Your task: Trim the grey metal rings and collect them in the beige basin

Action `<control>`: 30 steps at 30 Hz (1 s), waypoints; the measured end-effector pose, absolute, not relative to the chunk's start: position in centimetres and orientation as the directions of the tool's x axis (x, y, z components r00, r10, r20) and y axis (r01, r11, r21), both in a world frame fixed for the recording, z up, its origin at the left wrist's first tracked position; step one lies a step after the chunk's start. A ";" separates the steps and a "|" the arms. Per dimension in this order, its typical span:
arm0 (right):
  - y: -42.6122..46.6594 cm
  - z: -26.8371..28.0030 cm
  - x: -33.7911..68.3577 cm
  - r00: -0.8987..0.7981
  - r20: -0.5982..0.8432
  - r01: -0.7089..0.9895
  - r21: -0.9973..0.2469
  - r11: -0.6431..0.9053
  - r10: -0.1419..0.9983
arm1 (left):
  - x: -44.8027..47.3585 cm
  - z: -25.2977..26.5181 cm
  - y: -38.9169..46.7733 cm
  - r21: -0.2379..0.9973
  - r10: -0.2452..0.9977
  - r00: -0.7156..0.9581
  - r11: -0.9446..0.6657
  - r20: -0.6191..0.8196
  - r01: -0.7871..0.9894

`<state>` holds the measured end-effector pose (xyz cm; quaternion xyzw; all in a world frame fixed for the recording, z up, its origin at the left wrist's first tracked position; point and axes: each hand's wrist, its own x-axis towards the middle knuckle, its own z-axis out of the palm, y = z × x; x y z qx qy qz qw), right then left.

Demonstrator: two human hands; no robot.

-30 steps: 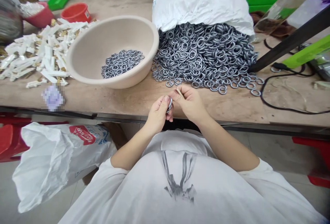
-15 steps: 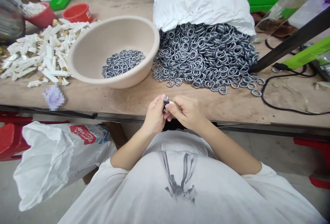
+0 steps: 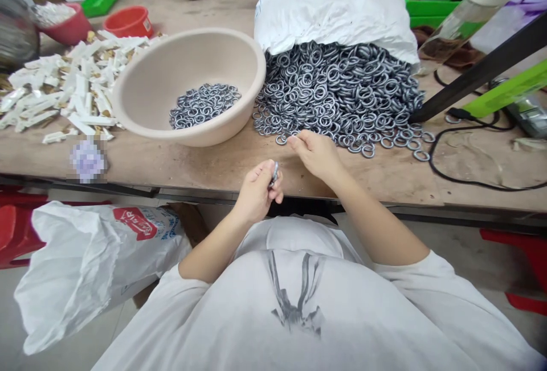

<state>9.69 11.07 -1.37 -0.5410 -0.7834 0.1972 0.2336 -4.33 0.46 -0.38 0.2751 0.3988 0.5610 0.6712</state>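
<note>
My left hand (image 3: 258, 188) is closed, with a dark grey metal ring (image 3: 274, 174) held between thumb and fingers above the table's front edge. My right hand (image 3: 318, 153) is at the front of a large heap of loose grey rings (image 3: 329, 92). Its thumb and fingers are pinched together, and what is between them is hidden. One loose ring (image 3: 281, 139) lies just left of those fingertips. Behind my left hand stands a wide beige basin (image 3: 145, 80), with a smaller pile of the same rings (image 3: 205, 106) in it.
A white sack (image 3: 337, 12) lies open behind the heap. White strips (image 3: 85, 94) are piled left of the basin, near a red bowl (image 3: 128, 21). At right are a slanted black bar (image 3: 478, 72) and a black cable (image 3: 453, 174). Another sack (image 3: 98, 251) stands below the table.
My right hand has left my left hand and moved up and right to the rings. The small dark piece with a white end seen between my hands no longer shows. My left hand keeps the ring.
</note>
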 end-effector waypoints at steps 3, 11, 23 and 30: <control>12.5 -1.0 7.4 -0.421 0.073 0.850 -0.315 0.421 0.904 | -5.7 -0.9 1.2 0.830 0.968 -0.075 0.163 -0.239 -0.533; 12.3 0.1 6.5 -0.497 -0.021 0.714 -0.578 0.395 0.868 | -8.0 -1.1 2.7 0.817 0.919 -0.173 0.214 -0.354 -0.535; 6.8 0.1 7.6 -0.479 0.120 -0.036 -0.992 0.117 0.869 | -4.7 -1.6 1.9 0.901 0.995 -0.073 0.026 -0.064 -0.434; 6.2 0.4 9.3 -0.538 0.335 0.260 -0.807 0.530 0.774 | -4.8 -0.5 1.5 0.797 0.986 -0.017 0.126 -0.168 -0.590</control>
